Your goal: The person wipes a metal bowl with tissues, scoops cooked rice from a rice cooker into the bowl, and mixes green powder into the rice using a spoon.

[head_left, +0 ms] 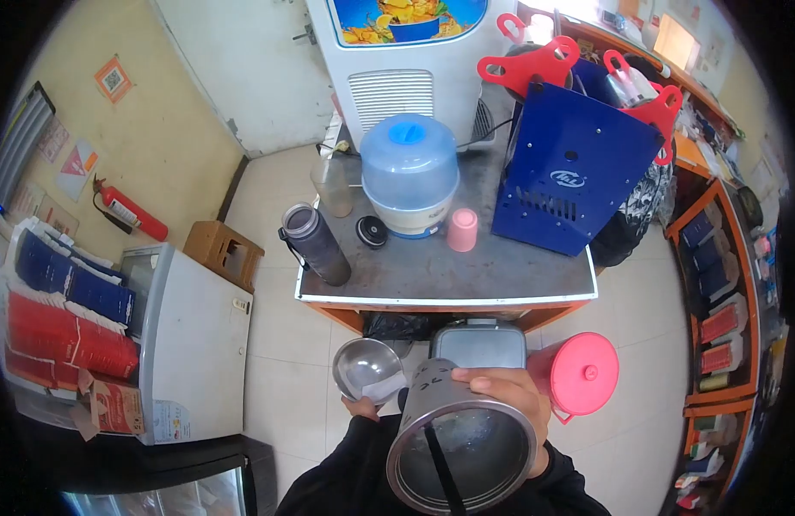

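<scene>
My right hand (520, 404) is wrapped round a large steel container (415, 404) with dark handwriting on its side. The container tilts so that its wide mouth faces me, and its inside looks wet and shiny. A black strip crosses the mouth; I cannot tell whether it is a cord or a handle. Lower left of the counter, my left hand (361, 408) grips the near rim of a shiny steel bowl (363, 365). Something flat and white shows at the bowl's right side. The two vessels are close together, and whether they touch is unclear.
Ahead is a counter (449, 284) bearing a dark bottle (320, 249), a black lid (372, 230), a blue-topped appliance (409, 176), a pink cup (462, 230) and a blue machine (570, 172). Below stand a grey lidded box (479, 344) and a red lidded bucket (587, 374). A white freezer (200, 344) is left.
</scene>
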Demonstrator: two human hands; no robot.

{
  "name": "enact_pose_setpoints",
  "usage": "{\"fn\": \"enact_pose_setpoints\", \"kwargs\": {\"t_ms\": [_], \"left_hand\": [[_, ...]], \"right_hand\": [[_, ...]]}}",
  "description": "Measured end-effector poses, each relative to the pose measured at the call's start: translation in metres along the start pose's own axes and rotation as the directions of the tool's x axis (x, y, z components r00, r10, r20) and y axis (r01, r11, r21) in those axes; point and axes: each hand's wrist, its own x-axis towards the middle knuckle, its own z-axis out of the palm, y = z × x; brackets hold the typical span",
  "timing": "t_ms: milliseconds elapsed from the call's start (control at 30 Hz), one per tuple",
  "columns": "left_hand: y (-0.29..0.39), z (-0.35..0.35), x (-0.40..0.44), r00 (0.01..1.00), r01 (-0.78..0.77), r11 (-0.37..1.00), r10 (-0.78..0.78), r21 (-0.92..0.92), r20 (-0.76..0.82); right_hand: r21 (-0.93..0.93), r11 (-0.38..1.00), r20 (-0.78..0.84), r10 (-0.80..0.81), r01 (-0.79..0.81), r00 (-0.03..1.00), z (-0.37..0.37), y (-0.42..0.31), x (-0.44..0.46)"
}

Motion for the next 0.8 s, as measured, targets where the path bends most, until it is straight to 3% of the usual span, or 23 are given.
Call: {"fn": "enact_pose_setpoints", "kwargs": {"t_ms": [33,133,267,333,433,533,567,667,800], "left_hand": [[-0.001,0.001,0.000,1.000,-0.011,1.000,0.011,-0.001,-0.001],[0.023,0.001,-0.017,0.987,0.161,0.979,-0.162,-0.124,0.006],[0.015,-0.012,-0.011,0.995,0.082,0.969,-0.068,-0.232,0.070],[0.045,-0.016,-0.032,0.988,0.082,0.953,-0.039,-0.291,0.150],[0.064,-0.020,-0.054,0.998,0.055,0.971,-0.060,-0.232,-0.014],[0.062,-0.036,-0.054,0.999,0.025,0.971,-0.034,-0.237,-0.034],[0.023,-0.058,-0.026,0.999,-0.038,0.966,0.038,-0.256,-0.004],[0.035,-0.066,-0.040,0.996,-0.072,0.961,0.057,-0.266,-0.063],[0.047,-0.078,-0.048,0.984,-0.158,0.984,0.151,-0.077,-0.095]], "right_hand": [[0.009,1.000,0.005,0.001,-0.002,1.000,0.001,0.002,0.002],[0.079,0.984,0.050,0.156,-0.159,0.987,0.003,0.008,0.004],[0.139,0.941,0.080,0.302,-0.310,0.950,0.018,0.043,0.019],[0.081,0.960,0.066,0.263,-0.268,0.963,0.035,0.083,0.032],[-0.088,0.949,-0.037,0.302,-0.304,0.953,0.069,0.148,0.043],[-0.146,0.911,-0.073,0.378,-0.385,0.923,0.090,0.195,0.051],[-0.170,0.895,-0.081,0.404,-0.412,0.911,0.096,0.207,0.052],[-0.185,0.879,-0.125,0.423,-0.440,0.897,0.111,0.242,0.046],[-0.232,0.873,-0.156,0.402,-0.429,0.902,0.118,0.260,0.036]]}}
